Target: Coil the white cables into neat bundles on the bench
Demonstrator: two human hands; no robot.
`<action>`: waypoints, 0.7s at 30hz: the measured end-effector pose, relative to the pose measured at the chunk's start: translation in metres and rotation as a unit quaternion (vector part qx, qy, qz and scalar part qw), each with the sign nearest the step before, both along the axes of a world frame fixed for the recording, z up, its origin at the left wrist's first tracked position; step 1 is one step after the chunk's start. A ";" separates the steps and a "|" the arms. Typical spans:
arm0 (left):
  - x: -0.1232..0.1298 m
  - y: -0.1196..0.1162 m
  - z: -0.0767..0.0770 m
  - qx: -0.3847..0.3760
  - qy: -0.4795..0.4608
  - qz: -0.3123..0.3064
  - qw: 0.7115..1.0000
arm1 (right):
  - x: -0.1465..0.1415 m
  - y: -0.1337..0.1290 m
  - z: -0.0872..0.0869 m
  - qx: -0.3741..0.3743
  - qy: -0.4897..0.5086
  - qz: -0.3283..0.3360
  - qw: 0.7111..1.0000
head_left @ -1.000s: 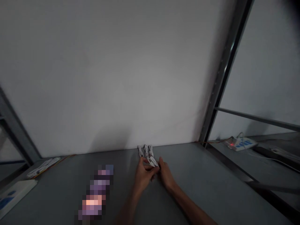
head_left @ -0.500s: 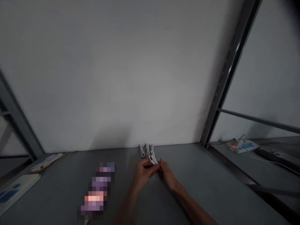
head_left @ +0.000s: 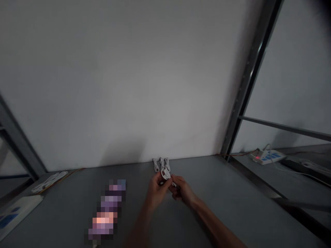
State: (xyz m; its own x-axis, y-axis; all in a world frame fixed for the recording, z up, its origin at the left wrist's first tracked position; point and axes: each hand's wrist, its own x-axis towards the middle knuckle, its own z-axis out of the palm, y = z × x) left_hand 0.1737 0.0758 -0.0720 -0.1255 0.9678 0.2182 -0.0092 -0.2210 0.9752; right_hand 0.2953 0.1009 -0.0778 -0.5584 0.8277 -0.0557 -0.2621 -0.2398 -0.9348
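A looped white cable (head_left: 166, 174) is held up between my two hands, above the grey tabletop (head_left: 134, 213). My left hand (head_left: 156, 188) pinches the loops from the left side. Close beside it, my right hand (head_left: 182, 188) has its fingers closed on the lower right end of the same cable; a short white piece shows under those fingers. Just beyond the hands, three bundled white cables lie side by side near the wall: a left bundle (head_left: 155, 165), a middle bundle (head_left: 161, 162) and a right bundle (head_left: 167, 164).
A pixelated, bright-coloured object (head_left: 106, 210) lies left of my hands. Farther left are a power strip (head_left: 23, 210) and a white cable bundle (head_left: 50, 182). Beyond the metal post (head_left: 245, 82) on the right sits another power strip (head_left: 269, 156) with a red light.
The cable in my hands has turned and now shows as a rounder loop. My right hand has shifted slightly, its fingers curling more under the cable. The bundles by the wall stay put.
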 end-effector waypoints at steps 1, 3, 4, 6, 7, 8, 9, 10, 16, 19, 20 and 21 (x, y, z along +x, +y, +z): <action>0.000 0.000 0.000 0.004 0.001 -0.010 1.000 | 0.001 0.001 0.000 -0.005 0.002 0.012 1.000; -0.001 -0.001 0.001 0.012 0.005 -0.025 1.000 | 0.004 0.004 -0.001 -0.009 -0.002 0.026 1.000; -0.001 -0.001 0.002 0.012 0.008 -0.027 1.000 | 0.005 0.005 -0.001 -0.007 -0.006 0.030 1.000; -0.001 -0.001 0.003 0.009 0.015 -0.025 1.000 | 0.006 0.006 -0.002 -0.002 -0.013 0.033 0.999; -0.001 -0.001 0.004 0.007 0.018 -0.025 0.999 | 0.007 0.006 -0.003 0.001 -0.017 0.036 0.999; -0.002 -0.001 0.005 0.003 0.024 -0.024 0.999 | 0.007 0.006 -0.003 0.003 -0.019 0.038 0.999; -0.002 -0.001 0.006 -0.001 0.033 -0.022 0.999 | 0.007 0.006 -0.004 0.003 -0.020 0.041 0.999; -0.003 -0.001 0.007 -0.004 0.044 -0.020 0.999 | 0.007 0.006 -0.004 0.001 -0.020 0.045 0.999; -0.002 -0.005 0.015 -0.010 0.098 0.013 0.995 | 0.010 0.008 -0.002 -0.013 -0.002 0.076 0.997; 0.000 -0.006 0.016 -0.011 0.119 0.036 0.992 | 0.013 0.009 0.000 -0.040 0.025 0.096 0.994; 0.001 -0.006 0.016 -0.010 0.121 0.037 0.992 | 0.014 0.009 0.001 -0.045 0.031 0.103 0.993; 0.001 -0.006 0.015 -0.009 0.120 0.037 0.992 | 0.014 0.009 0.001 -0.050 0.035 0.110 0.992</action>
